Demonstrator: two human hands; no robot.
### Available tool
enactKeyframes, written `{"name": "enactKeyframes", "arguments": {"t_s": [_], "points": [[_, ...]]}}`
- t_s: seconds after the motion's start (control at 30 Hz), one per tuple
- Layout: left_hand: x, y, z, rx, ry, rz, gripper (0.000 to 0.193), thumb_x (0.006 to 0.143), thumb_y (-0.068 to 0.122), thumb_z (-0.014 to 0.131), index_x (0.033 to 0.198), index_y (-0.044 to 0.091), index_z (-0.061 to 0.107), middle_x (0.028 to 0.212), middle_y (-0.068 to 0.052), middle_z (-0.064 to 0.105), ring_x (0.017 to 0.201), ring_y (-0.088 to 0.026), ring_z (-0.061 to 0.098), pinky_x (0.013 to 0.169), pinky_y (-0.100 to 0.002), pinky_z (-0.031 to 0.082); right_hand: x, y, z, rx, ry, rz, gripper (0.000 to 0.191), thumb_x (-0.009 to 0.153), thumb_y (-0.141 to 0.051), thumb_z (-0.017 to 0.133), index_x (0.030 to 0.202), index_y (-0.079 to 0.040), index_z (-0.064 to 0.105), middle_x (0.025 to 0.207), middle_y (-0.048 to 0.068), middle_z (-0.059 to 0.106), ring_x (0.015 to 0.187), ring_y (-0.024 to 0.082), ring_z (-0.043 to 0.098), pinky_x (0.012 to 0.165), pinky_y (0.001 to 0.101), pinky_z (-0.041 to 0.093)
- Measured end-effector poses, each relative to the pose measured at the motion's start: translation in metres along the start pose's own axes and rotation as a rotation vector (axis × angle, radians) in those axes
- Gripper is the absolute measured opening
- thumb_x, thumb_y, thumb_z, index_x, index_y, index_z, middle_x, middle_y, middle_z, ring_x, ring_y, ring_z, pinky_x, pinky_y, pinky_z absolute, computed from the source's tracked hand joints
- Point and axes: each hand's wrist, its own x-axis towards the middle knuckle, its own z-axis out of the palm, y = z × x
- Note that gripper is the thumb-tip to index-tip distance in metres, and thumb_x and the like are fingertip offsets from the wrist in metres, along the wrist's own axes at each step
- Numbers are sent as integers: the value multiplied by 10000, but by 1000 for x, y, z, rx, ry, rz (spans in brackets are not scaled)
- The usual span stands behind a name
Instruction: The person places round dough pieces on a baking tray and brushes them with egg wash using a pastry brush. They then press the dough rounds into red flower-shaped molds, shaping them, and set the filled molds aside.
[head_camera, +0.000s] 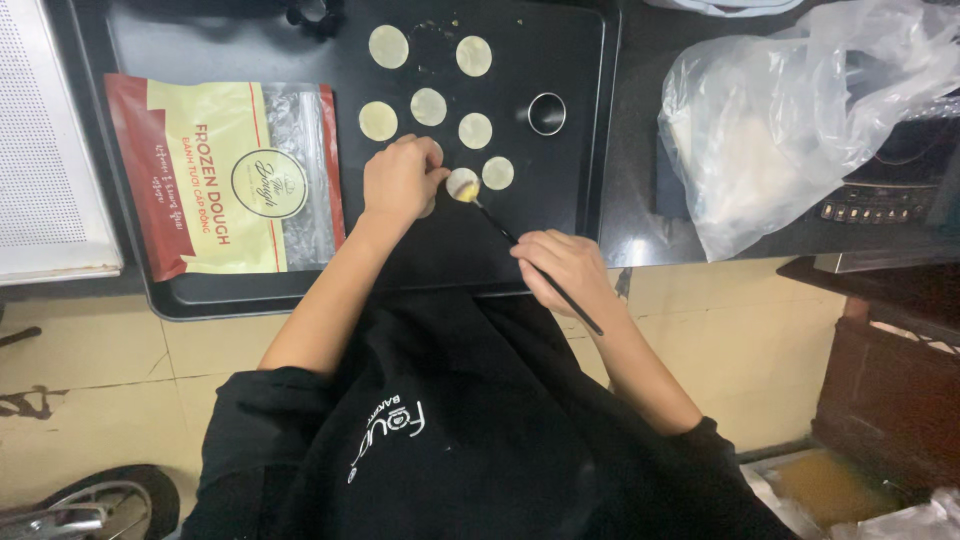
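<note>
— What does the right hand (568, 268) hold?
— Its fingers pinch a thin brush (530, 262). The tip touches 1 dough circle (462, 184).
— And the left hand (400, 180)?
— Its curled fingers press down just beside that circle.

A flat rectangular pouch (225, 178), red and cream with a round emblem and a clear window, lies on the left of the black tray (570, 120). A crumpled clear plastic bag (780, 110) sits on the counter, to the right of the tray.

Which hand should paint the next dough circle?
Probably the right hand: it already holds the thin black brush, tip on a pale round dough disc. The left hand rests beside it.
</note>
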Motion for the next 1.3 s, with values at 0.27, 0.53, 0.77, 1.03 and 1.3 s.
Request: {"name": "enactKeyframes", "arguments": {"t_s": [0.27, 0.53, 0.77, 1.03, 1.3], "points": [[-46, -26, -34, -31, 38, -174, 189, 814, 176, 809, 815, 33, 684, 722, -132, 677, 689, -332, 676, 621, -451, 517, -14, 28, 36, 616, 299, 575, 119, 1043, -68, 580, 1113, -12, 658, 965, 78, 769, 724, 57, 607, 672, 205, 506], [-66, -30, -11, -67, 15, -294, 278, 832, 271, 826, 790, 33, 690, 698, -158, 686, 682, -365, 678, 621, -464, 523, -18, 24, 38, 292, 138, 400, 101, 1017, -61, 629, 1072, -4, 692, 947, 97, 749, 781, 113, 662, 696, 248, 520], [-82, -24, -28, -55, 131, -78, 107, 938, 152, 697, 946, 45, 692, 804, -154, 697, 748, -382, 670, 654, -485, 518, -37, 71, -13, 52, 550, 426, 127, 1061, -15, 572, 1161, -15, 650, 1111, 162, 656, 804, 184, 624, 768, 316, 523], [-110, -42, -92, -12, 339, 68, 385, 837, -70, 548, 1208, 19, 600, 1129, -197, 655, 1046, -404, 626, 865, -466, 518, -38, 97, 10, -609, 68, 262, 362, 845, 27, 651, 1179, -108, 689, 1242, 120, 638, 1123, 319, 599, 927, 425, 483], [-141, -76, -108, 113, 216, -354, 64, 1021, 109, 607, 1054, 115, 661, 1015, -100, 714, 1019, -323, 677, 901, -440, 517, 41, 65, 10, -472, 205, 217, 297, 861, -18, 689, 1154, -68, 699, 1189, 93, 650, 1107, 317, 590, 933, 425, 455]]}}
